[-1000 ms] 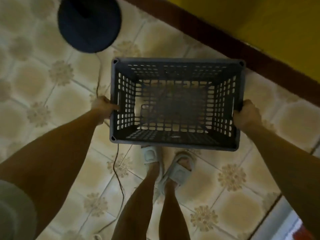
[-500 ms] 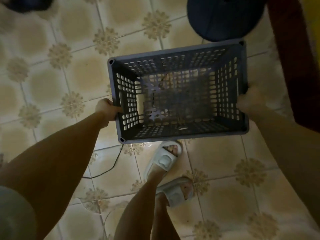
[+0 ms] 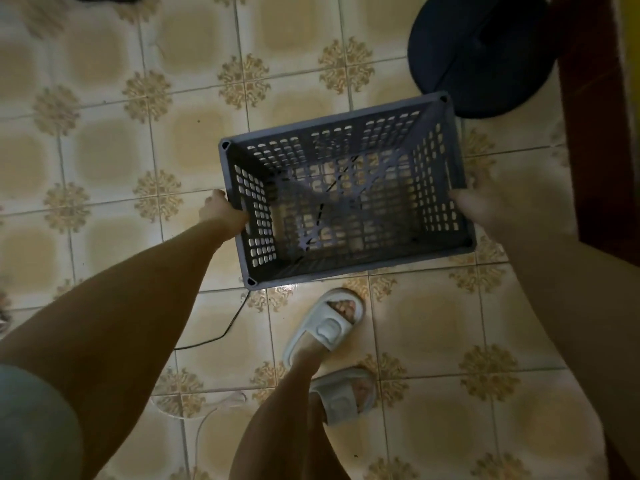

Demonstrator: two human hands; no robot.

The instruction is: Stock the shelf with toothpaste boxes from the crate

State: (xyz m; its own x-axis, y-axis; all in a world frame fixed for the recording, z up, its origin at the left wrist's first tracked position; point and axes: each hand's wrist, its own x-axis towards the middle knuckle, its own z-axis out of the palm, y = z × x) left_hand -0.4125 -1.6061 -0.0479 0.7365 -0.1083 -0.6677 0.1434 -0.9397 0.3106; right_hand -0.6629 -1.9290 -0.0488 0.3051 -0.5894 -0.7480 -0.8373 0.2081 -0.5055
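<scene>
The crate [image 3: 346, 202], a dark grey plastic one with perforated walls and a lattice bottom, is held above the tiled floor [image 3: 104, 150], a little right of the middle of the view, and turned so that its long sides run from about 8 o'clock to 2 o'clock. Through the holes in its bottom the floor tiles show, along with a thin dark line running across them; no boxes can be seen inside it.

The left hand [image 3: 221, 213] is at the crate's 9 o'clock end, its grip closed on that short wall with the fingers tucked at the handle opening. The right hand [image 3: 485, 206] is at the 3 o'clock end, blurred; it lies against the rim and wall there, but I cannot tell how its grip is set.

At 1 o'clock from the crate a round dark base [image 3: 481, 53] sits on the floor, partly hidden behind the crate's far corner. A dark red-brown strip [image 3: 595, 116] runs down the right edge. At 6 o'clock below the crate stand two feet in pale slide sandals [image 3: 329, 327], one ahead of the other. A black cable [image 3: 221, 336] lies curved on the tiles at 7 o'clock from the crate.
</scene>
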